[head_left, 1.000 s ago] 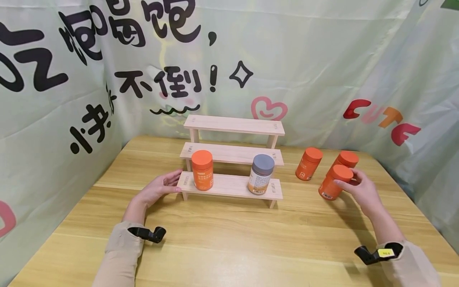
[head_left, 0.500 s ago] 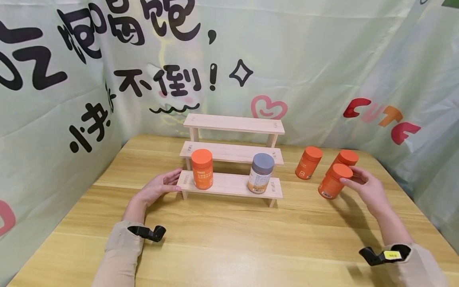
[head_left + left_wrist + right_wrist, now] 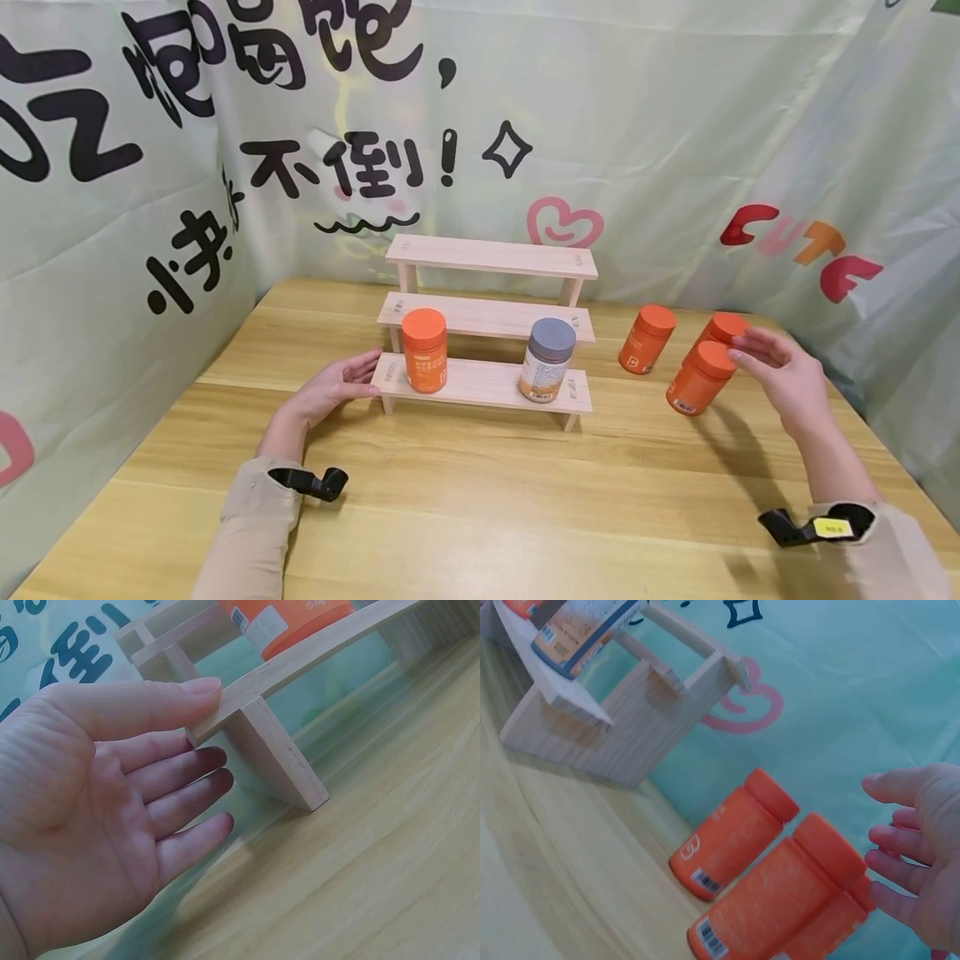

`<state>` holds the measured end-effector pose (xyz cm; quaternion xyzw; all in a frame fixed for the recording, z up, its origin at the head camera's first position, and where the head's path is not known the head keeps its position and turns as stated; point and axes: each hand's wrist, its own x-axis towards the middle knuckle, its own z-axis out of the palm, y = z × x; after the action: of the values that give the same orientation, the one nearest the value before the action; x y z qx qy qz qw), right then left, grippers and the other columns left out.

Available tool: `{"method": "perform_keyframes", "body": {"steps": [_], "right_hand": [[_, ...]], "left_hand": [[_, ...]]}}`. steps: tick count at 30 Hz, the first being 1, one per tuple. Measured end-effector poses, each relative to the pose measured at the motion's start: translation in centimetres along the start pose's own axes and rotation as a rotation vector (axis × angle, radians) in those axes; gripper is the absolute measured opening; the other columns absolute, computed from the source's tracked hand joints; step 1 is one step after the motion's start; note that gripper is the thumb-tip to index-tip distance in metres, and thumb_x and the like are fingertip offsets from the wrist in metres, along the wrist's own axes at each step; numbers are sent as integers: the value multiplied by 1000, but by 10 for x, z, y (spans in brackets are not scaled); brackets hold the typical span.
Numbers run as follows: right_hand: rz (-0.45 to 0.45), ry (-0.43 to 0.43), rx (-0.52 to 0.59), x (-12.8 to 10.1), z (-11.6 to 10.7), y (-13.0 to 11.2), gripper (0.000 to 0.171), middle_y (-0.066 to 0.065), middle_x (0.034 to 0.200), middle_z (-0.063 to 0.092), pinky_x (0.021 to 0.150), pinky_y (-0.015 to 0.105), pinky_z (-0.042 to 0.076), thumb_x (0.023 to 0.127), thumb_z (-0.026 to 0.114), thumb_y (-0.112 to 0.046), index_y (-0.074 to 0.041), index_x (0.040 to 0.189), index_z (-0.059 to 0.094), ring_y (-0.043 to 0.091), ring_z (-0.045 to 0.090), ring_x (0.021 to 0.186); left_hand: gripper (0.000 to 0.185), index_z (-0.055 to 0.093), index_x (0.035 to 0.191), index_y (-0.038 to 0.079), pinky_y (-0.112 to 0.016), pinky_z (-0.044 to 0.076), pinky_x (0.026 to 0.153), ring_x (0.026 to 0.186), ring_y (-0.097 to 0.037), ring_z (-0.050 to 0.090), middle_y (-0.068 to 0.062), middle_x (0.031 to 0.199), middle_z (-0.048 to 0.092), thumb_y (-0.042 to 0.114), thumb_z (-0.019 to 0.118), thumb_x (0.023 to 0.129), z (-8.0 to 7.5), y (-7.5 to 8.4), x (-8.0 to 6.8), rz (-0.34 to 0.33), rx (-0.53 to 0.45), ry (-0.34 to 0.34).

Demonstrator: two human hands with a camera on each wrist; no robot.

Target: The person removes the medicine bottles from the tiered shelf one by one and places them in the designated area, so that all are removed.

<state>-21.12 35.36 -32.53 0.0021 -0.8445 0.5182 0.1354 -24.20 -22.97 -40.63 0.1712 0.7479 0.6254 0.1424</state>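
At the centre of the head view a three-step wooden shelf [image 3: 487, 350] stands on a pale wooden table [image 3: 480, 500], backed by a green printed cloth [image 3: 675, 125]. The left hand [image 3: 330, 393], left of centre, rests with straight fingers [image 3: 187, 754] lying close together against the left end of the lowest step; the left wrist view shows the thumb laid along the board's edge and the palm open. On that lowest step stand an orange jar [image 3: 424, 350] toward its left end and a grey-lidded jar [image 3: 547, 360] toward its right. In the right half of the frame three orange bottles stand on the table beside the shelf: one [image 3: 645, 339] nearest the shelf, a front bottle [image 3: 702, 377] and a rear bottle [image 3: 723, 327] just behind it. The right hand [image 3: 780, 379] hovers just right of the front bottle's cap, fingers [image 3: 900, 859] loosely spread and gently bent, gripping nothing; the right wrist view shows a gap between fingertips and bottle. Beige sleeves [image 3: 255, 533] cover both forearms at the lower edge.
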Motion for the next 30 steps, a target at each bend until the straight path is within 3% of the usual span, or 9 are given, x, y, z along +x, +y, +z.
{"method": "perform_keyframes", "body": {"steps": [14, 23, 30], "right_hand": [[-23, -35, -38, 7, 21, -39, 53, -27, 100, 58, 74, 3, 41, 89, 62, -29, -7, 134, 45, -13, 53, 91], [-50, -154, -51, 10, 45, -60, 64, -16, 114, 56, 78, 4, 41, 90, 59, -33, -5, 142, 34, -9, 51, 99], [-108, -223, -54, 9, 66, -72, 65, -1, 123, 57, 81, 8, 40, 90, 61, -32, -5, 142, 34, -4, 50, 104]], "left_hand": [[79, 16, 144, -7, -45, 16, 111, 136, -38, 17, -23, 150, 14, 10, 64, 84, 0, 1, 0, -3, 15, 6], [82, 13, 143, -11, -48, 14, 111, 136, -41, 13, -28, 149, 11, 11, 66, 84, 0, 1, 0, 18, -35, -30], [83, 12, 143, -10, -47, 14, 110, 136, -41, 14, -27, 149, 11, 10, 66, 83, -1, 1, 0, 14, -28, -28]]}}
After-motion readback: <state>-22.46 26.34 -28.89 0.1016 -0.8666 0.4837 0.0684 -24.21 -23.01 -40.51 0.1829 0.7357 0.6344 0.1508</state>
